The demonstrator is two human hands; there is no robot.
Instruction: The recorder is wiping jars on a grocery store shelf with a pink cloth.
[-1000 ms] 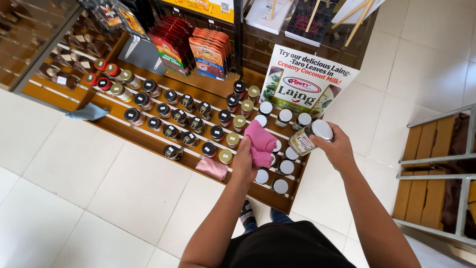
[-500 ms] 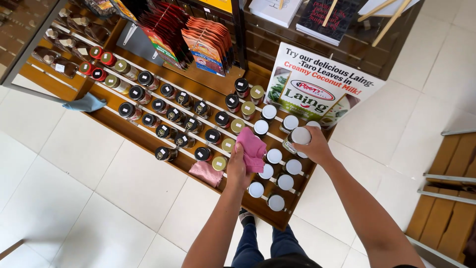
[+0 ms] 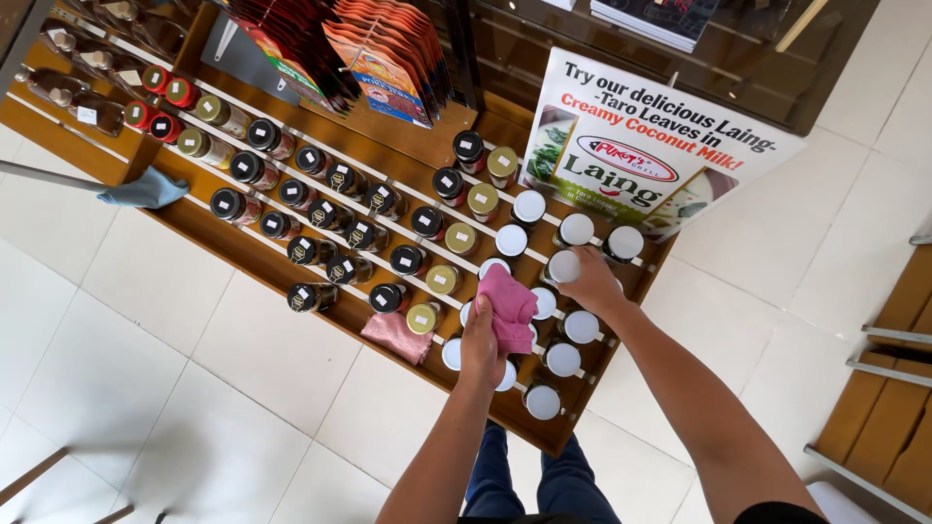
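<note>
Head view: near the frame's centre, the left hand point(image 3: 482, 342) clutches a pink cloth point(image 3: 507, 307) over the white-lidded jars. Just to its right, the right hand point(image 3: 590, 281) grips a white-lidded jar point(image 3: 563, 268) at the wooden display rack point(image 3: 262, 260). Black- and gold-lidded jars crowd the rows to the left. A second pink cloth point(image 3: 396, 335) lies on the rack's lower edge, and a printed sign point(image 3: 641, 155) stands at upper right.
</note>
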